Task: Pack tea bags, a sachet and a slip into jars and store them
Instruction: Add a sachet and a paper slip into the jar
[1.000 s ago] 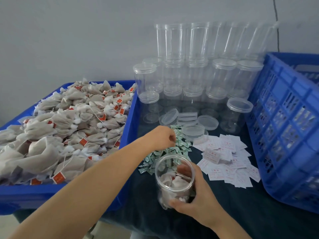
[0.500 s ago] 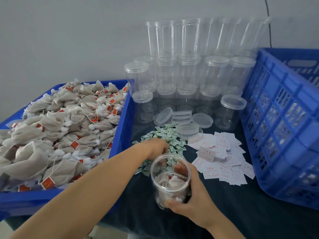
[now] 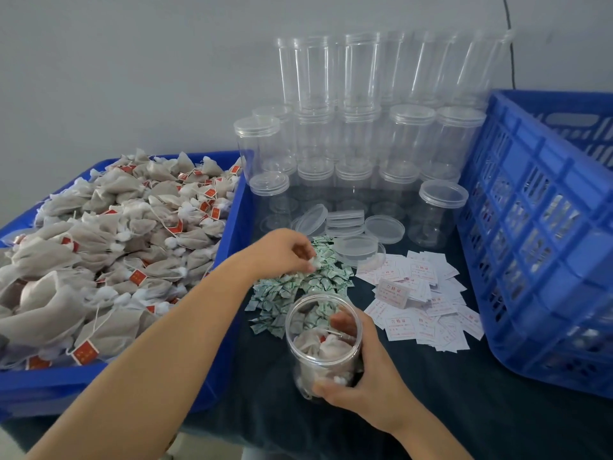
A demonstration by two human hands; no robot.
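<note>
Two big blue plastic containers flank the dark cloth: the slatted crate at right, likely for finished jars, and the shallow tray heaped with grey tea bags at left. Between them, the right hand wraps the open clear plastic jar, steadying it for filling. Fingertips of the left hand pinch one small green-and-white sachet off the pile.

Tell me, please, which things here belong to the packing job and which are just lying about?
In use: open jar held by right hand; left hand pinching a sachet; tea bags; slips; loose lids; blue crate.
Lying about: nothing obvious.
</note>
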